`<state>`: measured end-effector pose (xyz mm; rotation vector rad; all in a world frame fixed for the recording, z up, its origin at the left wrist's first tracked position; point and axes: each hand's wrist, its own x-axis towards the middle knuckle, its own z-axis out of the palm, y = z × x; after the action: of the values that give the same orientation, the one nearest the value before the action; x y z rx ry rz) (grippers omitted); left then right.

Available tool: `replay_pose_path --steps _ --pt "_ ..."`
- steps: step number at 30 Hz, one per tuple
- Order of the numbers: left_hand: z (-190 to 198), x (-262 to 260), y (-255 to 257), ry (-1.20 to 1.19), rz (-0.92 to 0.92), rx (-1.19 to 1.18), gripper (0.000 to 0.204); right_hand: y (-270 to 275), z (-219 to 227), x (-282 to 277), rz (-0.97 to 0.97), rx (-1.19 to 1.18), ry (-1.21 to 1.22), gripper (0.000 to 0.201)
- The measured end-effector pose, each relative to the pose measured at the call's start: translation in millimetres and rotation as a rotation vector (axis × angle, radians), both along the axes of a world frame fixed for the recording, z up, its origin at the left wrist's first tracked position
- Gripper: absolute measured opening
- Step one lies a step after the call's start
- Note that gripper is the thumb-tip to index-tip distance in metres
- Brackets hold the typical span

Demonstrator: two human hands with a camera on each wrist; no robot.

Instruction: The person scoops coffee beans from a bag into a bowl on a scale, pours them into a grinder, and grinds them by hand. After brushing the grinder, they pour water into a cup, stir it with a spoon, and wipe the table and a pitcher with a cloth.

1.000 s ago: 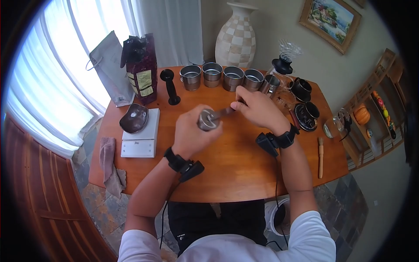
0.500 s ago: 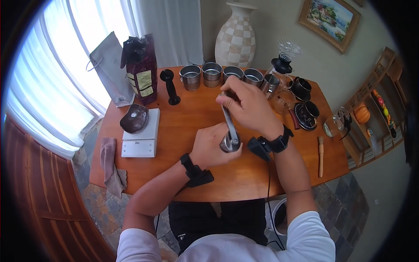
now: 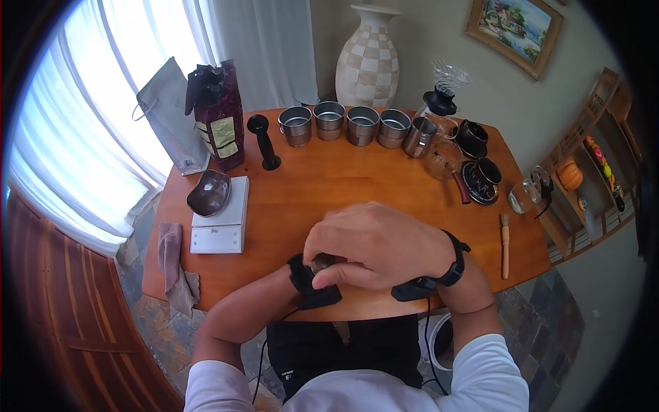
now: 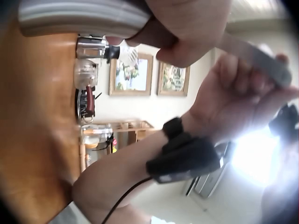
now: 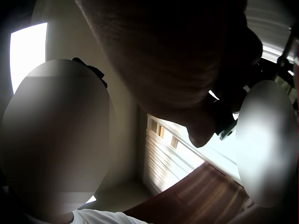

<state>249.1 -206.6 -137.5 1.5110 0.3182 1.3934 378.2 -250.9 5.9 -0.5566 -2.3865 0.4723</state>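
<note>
Near the front edge of the table, my right hand [image 3: 377, 244] curls round the crank end of a hand coffee grinder, its dark knob [image 3: 322, 261] showing between thumb and fingers. My left hand is hidden behind it in the head view. From the left wrist, my left hand [image 4: 191, 28] wraps the grinder's silver cylindrical body [image 4: 84, 19], which lies sideways in that picture. The flat metal crank arm [image 4: 254, 61] reaches from the left hand's grip to the right fingers. The right wrist view is dark, with that hand in silhouette.
A white scale [image 3: 218, 237] bears a dark dish [image 3: 209, 193] at left, beside a cloth [image 3: 180, 271]. Bags, a black-handled tool [image 3: 265, 143] and several metal cups [image 3: 362, 127] line the back. Glassware, a black cup [image 3: 488, 172] and a brush [image 3: 505, 247] are at right.
Both hands have moved down toward the front edge and closer to the body. The right hand has swept round with the crank and now covers the left hand and grinder.
</note>
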Motion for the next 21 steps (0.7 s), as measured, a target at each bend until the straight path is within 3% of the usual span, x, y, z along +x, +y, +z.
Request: replay_pose_path --steps 2,3,5,6,7,10,12,13,14,15,17,18,20,21 --pt "18.0 1.8 -16.4 0.269 0.105 0.372 0.040 7.0 -8.3 1.5 -0.007 -0.023 0.004 0.024" --pt "22.1 1.8 -19.0 0.403 0.160 0.561 0.039 20.9 -12.8 7.1 -0.109 0.034 0.053 0.024" --pt "27.8 -11.4 -5.8 0.486 0.082 0.501 0.037 43.7 -13.4 19.9 -0.208 0.094 0.102 0.024" --pt "31.3 -20.3 2.1 0.570 0.007 0.436 0.035 52.9 -11.4 29.2 -0.369 0.124 0.085 0.024" --pt "36.5 -27.5 7.7 0.499 0.088 0.360 0.032 58.5 -8.9 36.9 -0.529 0.157 0.070 0.024" --pt "44.4 -45.3 31.4 0.234 0.288 0.030 0.028 51.8 7.2 53.6 -0.624 -0.026 -0.009 0.024" --pt "43.8 -51.8 50.0 0.152 0.351 -0.123 0.025 29.3 17.5 44.4 -0.575 -0.051 -0.085 0.023" --pt "39.9 -47.8 50.2 0.154 0.352 -0.120 0.025 18.2 17.0 34.6 -0.438 -0.013 -0.123 0.023" --pt "35.0 -41.0 47.3 0.217 0.353 -0.136 0.023 9.9 13.7 24.9 -0.302 0.024 -0.158 0.022" --pt "30.7 -35.4 41.9 0.278 0.354 -0.155 0.022 3.7 8.2 15.4 -0.302 0.023 -0.155 0.022" --pt "26.0 -28.7 27.8 0.357 0.075 -0.241 0.033 -2.1 -1.3 0.9 -0.066 0.011 -0.069 0.021" --pt "21.5 -14.7 15.0 0.353 0.070 -0.247 0.033 2.3 -4.4 1.0 -0.069 0.005 -0.074 0.021" --pt "19.0 12.4 -5.7 0.359 0.440 0.542 0.027 21.5 -8.2 4.6 -0.101 0.017 0.048 0.022" --pt "22.4 7.6 -2.5 0.355 0.445 0.544 0.027 30.4 -7.9 9.5 -0.098 0.021 0.044 0.022"
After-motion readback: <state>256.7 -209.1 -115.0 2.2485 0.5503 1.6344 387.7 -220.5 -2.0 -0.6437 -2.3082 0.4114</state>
